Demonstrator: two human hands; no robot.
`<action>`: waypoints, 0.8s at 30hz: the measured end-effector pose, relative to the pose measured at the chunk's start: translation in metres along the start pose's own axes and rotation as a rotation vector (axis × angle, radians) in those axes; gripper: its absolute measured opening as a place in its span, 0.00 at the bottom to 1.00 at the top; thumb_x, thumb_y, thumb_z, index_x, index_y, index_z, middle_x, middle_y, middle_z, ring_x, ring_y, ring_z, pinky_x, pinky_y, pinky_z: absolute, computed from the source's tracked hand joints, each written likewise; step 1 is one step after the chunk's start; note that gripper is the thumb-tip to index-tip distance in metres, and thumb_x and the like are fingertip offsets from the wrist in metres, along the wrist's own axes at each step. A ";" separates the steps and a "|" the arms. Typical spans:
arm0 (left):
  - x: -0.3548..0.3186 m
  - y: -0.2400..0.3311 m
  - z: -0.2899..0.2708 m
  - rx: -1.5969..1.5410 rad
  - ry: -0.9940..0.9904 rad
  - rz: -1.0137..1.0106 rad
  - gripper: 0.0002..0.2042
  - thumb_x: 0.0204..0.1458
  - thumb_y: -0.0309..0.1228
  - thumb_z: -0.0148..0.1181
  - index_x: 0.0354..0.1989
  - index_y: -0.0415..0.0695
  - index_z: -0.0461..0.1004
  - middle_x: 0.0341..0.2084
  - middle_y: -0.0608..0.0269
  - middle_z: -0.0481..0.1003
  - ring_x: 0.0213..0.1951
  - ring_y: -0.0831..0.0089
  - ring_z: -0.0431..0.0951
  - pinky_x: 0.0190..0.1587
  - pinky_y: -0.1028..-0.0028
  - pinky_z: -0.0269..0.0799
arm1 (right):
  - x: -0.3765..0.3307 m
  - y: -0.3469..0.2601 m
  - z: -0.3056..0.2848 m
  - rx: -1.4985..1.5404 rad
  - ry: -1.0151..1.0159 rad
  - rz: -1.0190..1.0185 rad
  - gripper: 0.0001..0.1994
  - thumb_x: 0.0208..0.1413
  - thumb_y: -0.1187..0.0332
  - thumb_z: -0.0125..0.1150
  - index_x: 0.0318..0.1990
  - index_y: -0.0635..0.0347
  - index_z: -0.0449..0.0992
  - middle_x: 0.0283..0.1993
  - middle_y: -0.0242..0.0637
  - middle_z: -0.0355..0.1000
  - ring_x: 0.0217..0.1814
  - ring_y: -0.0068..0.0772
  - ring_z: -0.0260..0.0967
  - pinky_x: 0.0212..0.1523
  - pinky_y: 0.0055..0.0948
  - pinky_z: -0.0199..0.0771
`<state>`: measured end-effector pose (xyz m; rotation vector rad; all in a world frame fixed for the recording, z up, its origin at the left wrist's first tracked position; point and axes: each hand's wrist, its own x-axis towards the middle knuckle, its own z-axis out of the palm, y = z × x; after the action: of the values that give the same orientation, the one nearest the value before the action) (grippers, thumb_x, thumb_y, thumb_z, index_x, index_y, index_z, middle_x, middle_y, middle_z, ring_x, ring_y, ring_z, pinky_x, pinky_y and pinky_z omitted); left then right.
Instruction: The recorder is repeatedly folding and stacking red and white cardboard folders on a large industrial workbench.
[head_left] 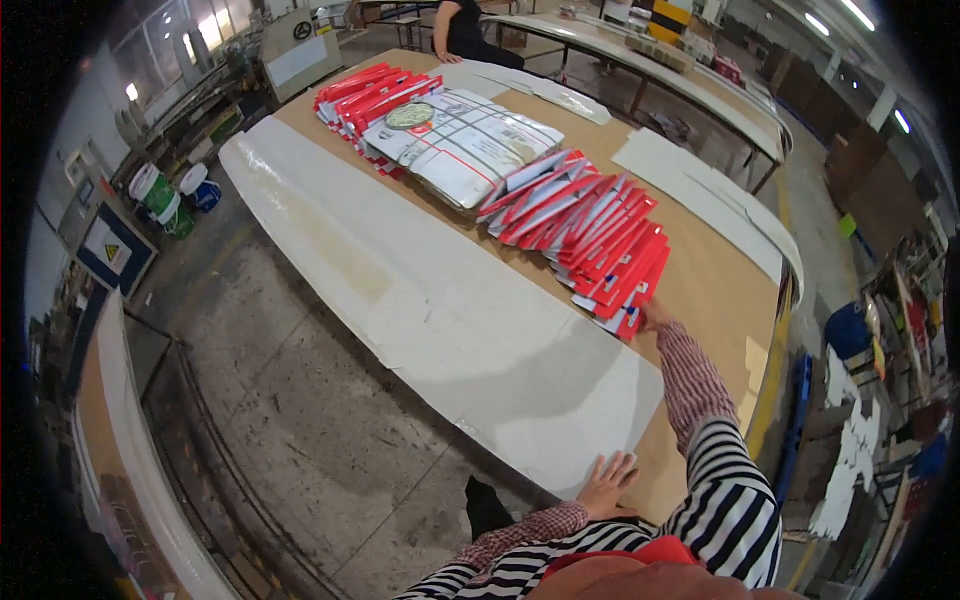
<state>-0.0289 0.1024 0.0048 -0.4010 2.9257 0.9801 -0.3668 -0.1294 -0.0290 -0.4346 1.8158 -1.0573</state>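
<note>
My left hand (607, 485) lies flat with spread fingers at the near edge of the table, on the white sheet (470, 370) and the brown board beside it. Nothing is in it. My right hand (652, 316) touches the near end of a fanned row of red and white folded cardboard pieces (600, 235); its fingers are largely hidden against them. Further up the table lies a flat white bundle (470, 145) with dark bands across it and a round pale object (409, 116) on top. Beyond the bundle is a second group of red and white pieces (370, 100).
Brown board (720, 290) covers the table, with white sheets (700, 190) along its right side. A person (470, 40) in dark clothes rests a hand at the far end. Buckets (160, 200) stand on the floor at left. Another long table (640, 60) is behind.
</note>
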 end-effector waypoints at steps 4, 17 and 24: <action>0.014 0.007 -0.006 -0.045 0.018 0.113 0.44 0.46 0.67 0.42 0.64 0.44 0.55 0.68 0.52 0.39 0.69 0.54 0.30 0.64 0.46 0.24 | -0.030 0.019 -0.039 -0.079 0.120 -0.131 0.25 0.60 0.49 0.46 0.61 0.49 0.56 0.50 0.36 0.69 0.49 0.36 0.68 0.44 0.46 0.72; 0.017 -0.001 0.004 -0.361 0.153 0.129 0.43 0.47 0.64 0.46 0.58 0.36 0.62 0.66 0.48 0.46 0.68 0.55 0.36 0.67 0.52 0.30 | -0.003 -0.042 0.051 0.574 0.390 -0.174 0.36 0.51 0.41 0.55 0.62 0.52 0.57 0.56 0.39 0.66 0.56 0.43 0.66 0.52 0.51 0.70; 0.014 -0.017 -0.055 -0.658 -0.007 0.453 0.38 0.49 0.55 0.54 0.60 0.36 0.58 0.64 0.49 0.49 0.67 0.52 0.41 0.66 0.56 0.38 | 0.023 0.005 0.012 0.460 0.327 -0.194 0.30 0.55 0.48 0.55 0.59 0.57 0.61 0.52 0.39 0.68 0.49 0.37 0.70 0.44 0.40 0.75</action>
<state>-0.0351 0.0533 0.0379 0.2843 2.6540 1.9905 -0.3666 -0.1484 -0.0479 -0.1653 1.7539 -1.7127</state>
